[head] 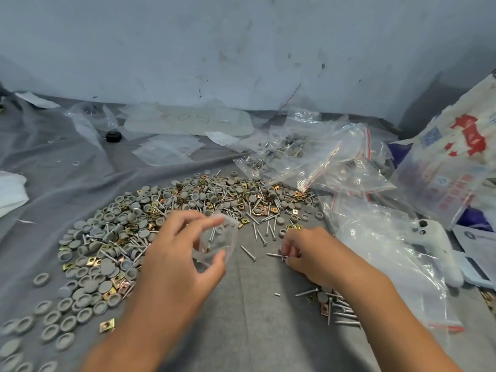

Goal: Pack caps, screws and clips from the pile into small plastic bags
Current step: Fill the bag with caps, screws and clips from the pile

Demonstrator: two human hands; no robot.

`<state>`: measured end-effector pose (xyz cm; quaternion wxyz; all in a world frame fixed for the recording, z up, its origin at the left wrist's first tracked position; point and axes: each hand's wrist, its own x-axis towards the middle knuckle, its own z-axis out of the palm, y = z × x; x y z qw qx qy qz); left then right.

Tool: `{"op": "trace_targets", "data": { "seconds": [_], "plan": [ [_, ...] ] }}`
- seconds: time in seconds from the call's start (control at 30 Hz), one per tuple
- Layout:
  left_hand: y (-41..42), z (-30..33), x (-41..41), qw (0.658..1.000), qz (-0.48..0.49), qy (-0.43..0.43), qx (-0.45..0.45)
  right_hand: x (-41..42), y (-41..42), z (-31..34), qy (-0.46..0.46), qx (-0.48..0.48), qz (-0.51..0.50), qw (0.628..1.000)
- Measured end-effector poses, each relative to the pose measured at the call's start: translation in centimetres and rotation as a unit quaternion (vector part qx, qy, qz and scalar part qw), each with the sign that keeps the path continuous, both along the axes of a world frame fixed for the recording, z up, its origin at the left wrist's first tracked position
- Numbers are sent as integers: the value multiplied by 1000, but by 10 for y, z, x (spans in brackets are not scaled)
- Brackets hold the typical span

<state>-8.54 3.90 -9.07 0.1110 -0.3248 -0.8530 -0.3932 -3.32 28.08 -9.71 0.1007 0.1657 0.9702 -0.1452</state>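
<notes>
Caps, screws and clips are heaped in a broad pile (pixel 166 210) on a grey cloth (pixel 249 318), spreading from nine o'clock round to one o'clock of the hands. A small clear bag (pixel 218 238) is held up by the left hand (pixel 182 253), pinched between the thumb and curled fingers; a screw and a grey cap are seen inside it. At three o'clock of the bag, the right hand (pixel 308 251) is lowered to the cloth, its fingers bent and closed around a few screws (pixel 276 255). Loose screws (pixel 248 253) lie between the two hands. Filled bags (pixel 308 157) are stacked at one o'clock, beyond the pile.
</notes>
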Motion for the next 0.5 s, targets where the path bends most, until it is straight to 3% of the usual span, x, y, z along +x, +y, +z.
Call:
{"op": "trace_targets", "data": {
  "seconds": [0.5],
  "plan": [
    [0,-3,0,1000,3,24,-14,0,-3,-8,50,66,68,994]
  ]
}}
